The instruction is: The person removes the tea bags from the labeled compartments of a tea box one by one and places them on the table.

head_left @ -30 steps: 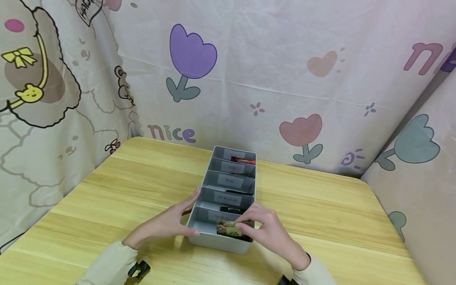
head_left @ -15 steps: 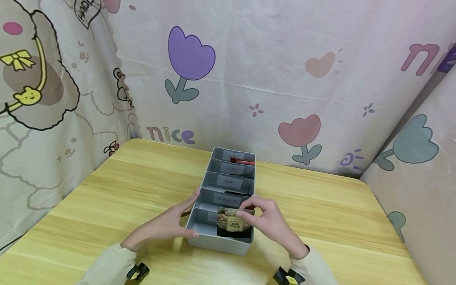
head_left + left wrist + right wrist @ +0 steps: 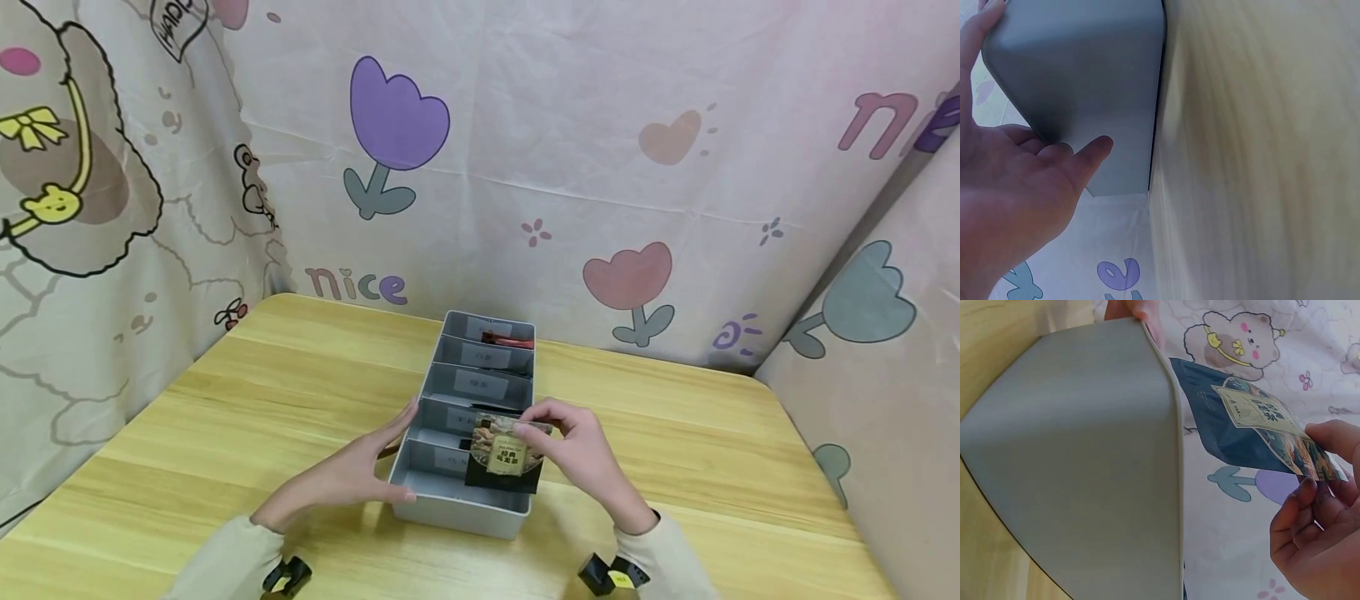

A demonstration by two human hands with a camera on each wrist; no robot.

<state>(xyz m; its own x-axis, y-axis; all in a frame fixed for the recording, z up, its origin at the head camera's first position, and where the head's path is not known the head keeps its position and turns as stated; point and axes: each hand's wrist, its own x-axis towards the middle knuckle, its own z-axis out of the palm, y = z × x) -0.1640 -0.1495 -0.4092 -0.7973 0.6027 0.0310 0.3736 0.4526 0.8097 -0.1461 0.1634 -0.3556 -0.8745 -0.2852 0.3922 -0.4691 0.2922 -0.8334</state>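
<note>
A dark patterned packet [image 3: 504, 462] is being pinched near its upper right corner between the thumb and fingers of the right hand [image 3: 579, 446], and is being held over the nearest compartment of a gray box [image 3: 461, 515]. The box's near left corner is being braced by the left hand [image 3: 352, 472], thumb and fingers spread. The box is being supported by the desk [image 3: 675, 433], near its far edge. A red item [image 3: 512, 342] is being contained in the farthest compartment.
</note>
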